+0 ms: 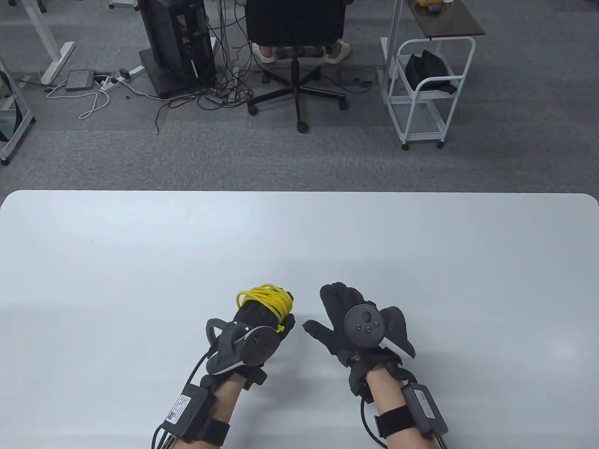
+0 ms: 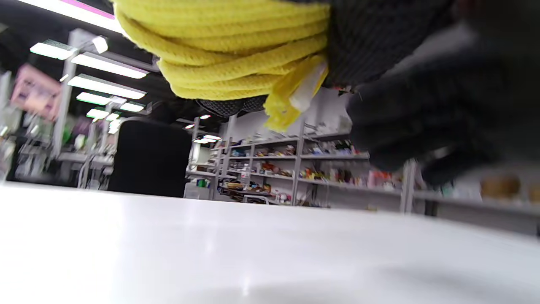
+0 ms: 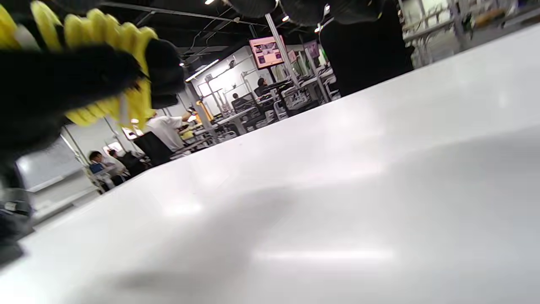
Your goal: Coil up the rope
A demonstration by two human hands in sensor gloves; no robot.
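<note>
A yellow rope (image 1: 267,299) is wound in several loops around the fingers of my left hand (image 1: 262,322), which holds it above the white table (image 1: 140,252). The coil fills the top of the left wrist view (image 2: 228,50), with a frayed taped end (image 2: 295,97) hanging down. It also shows at the upper left of the right wrist view (image 3: 105,63). My right hand (image 1: 355,318) is just right of the coil, fingers spread and holding nothing. It is apart from the rope.
The table's far edge (image 1: 299,192) runs across the middle of the table view. Beyond it on the carpet are an office chair (image 1: 295,47), a computer tower with cables (image 1: 180,42) and a white cart (image 1: 428,89).
</note>
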